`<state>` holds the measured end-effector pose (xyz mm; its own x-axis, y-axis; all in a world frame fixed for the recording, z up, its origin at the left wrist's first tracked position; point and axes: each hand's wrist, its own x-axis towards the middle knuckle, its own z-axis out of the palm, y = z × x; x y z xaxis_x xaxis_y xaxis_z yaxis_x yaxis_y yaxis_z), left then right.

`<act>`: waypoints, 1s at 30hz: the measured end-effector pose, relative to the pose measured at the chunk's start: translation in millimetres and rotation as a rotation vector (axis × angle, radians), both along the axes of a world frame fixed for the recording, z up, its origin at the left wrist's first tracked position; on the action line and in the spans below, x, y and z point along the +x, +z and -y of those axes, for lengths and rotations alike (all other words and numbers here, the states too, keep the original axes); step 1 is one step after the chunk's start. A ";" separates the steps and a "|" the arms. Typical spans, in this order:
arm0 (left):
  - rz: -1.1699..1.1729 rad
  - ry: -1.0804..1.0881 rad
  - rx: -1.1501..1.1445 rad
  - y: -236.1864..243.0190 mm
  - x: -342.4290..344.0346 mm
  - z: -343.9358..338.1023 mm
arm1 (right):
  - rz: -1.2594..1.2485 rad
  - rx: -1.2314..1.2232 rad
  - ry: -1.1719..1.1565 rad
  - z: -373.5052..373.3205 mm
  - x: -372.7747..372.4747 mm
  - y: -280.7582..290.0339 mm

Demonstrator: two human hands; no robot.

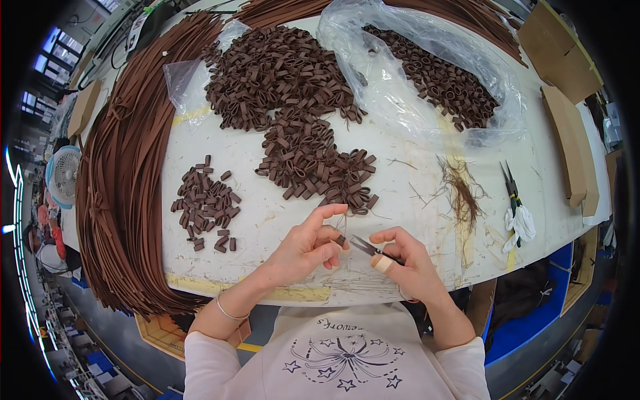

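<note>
My left hand (300,250) pinches a small dark brown strap loop (341,240) between thumb and fingers, and fine loose threads trail from it. Close on its right, my right hand (415,265) grips a small pair of thread snips (363,246); the blades point at the loop and stand slightly apart. Tan tape wraps one finger of that hand. Just beyond my left hand, the near end of a large heap of brown loops (300,147) spreads over the white table (400,233). A smaller group of loops (205,207) lies to the left.
Long brown strips (123,180) hang over the table's left edge. A clear plastic bag (380,80) holds more loops. To the right lie a tangle of thread (463,197), a tool with black and yellow handles (512,190) and a white cloth (521,225). Cardboard (570,147) stands at the right edge.
</note>
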<state>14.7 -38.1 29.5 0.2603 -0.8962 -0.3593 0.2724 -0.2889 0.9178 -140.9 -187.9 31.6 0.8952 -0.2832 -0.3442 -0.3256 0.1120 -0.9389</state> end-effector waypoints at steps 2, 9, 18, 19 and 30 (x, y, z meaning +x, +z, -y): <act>0.107 -0.036 -0.018 -1.9 0.5 0.1 | 0.018 0.125 0.018 -1.6 -3.8 -5.4; 0.170 -0.092 -0.052 0.1 -1.6 0.7 | 0.085 0.110 0.029 -8.7 -0.9 -11.8; 0.385 -0.122 -0.135 3.6 -2.2 1.3 | 0.161 0.110 0.050 -7.6 -4.8 -16.2; 0.406 -0.135 -0.134 4.2 -1.8 1.4 | 0.163 0.064 0.055 -7.9 -4.7 -14.7; 0.571 -0.175 -0.173 4.7 -13.6 5.9 | 0.060 0.172 -0.072 -16.9 15.9 2.4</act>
<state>1.1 -44.1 34.2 0.2125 -0.9758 -0.0521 -0.3135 -0.1186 0.9421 -124.9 -171.0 34.0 0.8951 -0.2884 -0.3401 -0.2554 0.2936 -0.9212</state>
